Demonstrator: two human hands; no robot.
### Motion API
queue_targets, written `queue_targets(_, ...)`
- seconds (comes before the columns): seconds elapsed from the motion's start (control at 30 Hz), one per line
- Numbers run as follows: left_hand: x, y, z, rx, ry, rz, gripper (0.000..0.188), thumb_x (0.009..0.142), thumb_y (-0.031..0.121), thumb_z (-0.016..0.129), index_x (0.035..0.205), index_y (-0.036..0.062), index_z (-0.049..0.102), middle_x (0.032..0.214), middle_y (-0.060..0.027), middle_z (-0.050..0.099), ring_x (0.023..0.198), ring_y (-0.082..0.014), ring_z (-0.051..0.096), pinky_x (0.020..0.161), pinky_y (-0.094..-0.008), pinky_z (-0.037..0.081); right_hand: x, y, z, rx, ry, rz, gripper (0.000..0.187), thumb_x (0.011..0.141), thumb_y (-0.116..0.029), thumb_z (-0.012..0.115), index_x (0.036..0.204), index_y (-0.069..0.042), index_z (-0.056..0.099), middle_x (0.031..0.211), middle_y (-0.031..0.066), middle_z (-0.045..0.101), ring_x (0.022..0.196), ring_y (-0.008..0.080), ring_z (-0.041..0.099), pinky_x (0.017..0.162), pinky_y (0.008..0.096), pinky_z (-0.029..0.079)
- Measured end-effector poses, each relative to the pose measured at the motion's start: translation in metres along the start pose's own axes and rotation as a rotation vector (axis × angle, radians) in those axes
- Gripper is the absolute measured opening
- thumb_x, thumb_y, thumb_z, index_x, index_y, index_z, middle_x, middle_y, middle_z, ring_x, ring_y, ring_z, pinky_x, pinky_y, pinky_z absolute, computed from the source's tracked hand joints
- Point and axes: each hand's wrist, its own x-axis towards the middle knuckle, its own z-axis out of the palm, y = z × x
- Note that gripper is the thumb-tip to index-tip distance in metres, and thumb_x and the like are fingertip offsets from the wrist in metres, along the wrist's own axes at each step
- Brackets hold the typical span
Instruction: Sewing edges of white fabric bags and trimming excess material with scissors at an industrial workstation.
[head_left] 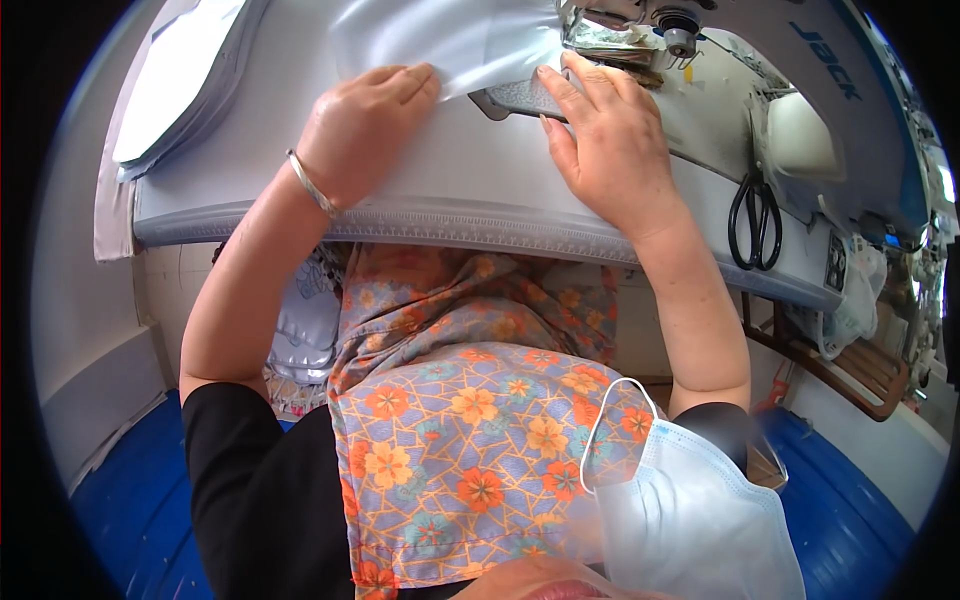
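A sheet of thin, glossy white fabric (450, 40) lies across the sewing table and runs up to the needle area of a sewing machine (850, 110). At its near left edge, my left hand (372, 125) has its fingers curled together on the fabric; the thumb is hidden. My right hand (618, 135) rests with fingers apart and stretched forward, its fingertips by the fabric's right edge, close to the presser foot area. Between the hands, a grey metal plate (525, 97) shows from under the fabric. The needle itself cannot be made out.
Black-handled scissors (757, 222) lie on the table at the right. A stack of white pieces (185, 80) sits at the far left. Along the table's front edge runs a measuring strip (480, 222). A clear plastic bag (855, 300) hangs at the right corner.
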Motion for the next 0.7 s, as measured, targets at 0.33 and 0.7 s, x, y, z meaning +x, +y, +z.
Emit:
queue_targets(0.33,0.015,0.076,-0.005,-0.050,0.050,0.115,0.022,0.076,0.015,0.063,0.096,0.0058,0.069,0.101,-0.0048,0.066,0.092,-0.0169,0.064,0.070,-0.0273,0.056,-0.002,0.001,0.000,0.004,0.038,0.016,0.035,0.089,-0.016,0.066,0.123,-0.008,0.069,0.128,0.0096,0.067,0.117,0.0274,0.060,0.103,0.0417,0.046)
queue_targets(0.7,0.051,0.059,0.009,-0.350,0.109,0.010,0.019,0.085,0.013,0.062,0.098,0.0022,0.070,0.104,-0.0082,0.067,0.099,-0.0260,0.066,0.082,-0.0369,0.056,-0.002,0.005,0.002,0.001,0.121,0.002,0.027,0.087,-0.007,0.067,0.113,-0.005,0.073,0.117,0.0069,0.073,0.109,0.0247,0.065,0.099,0.0394,0.049)
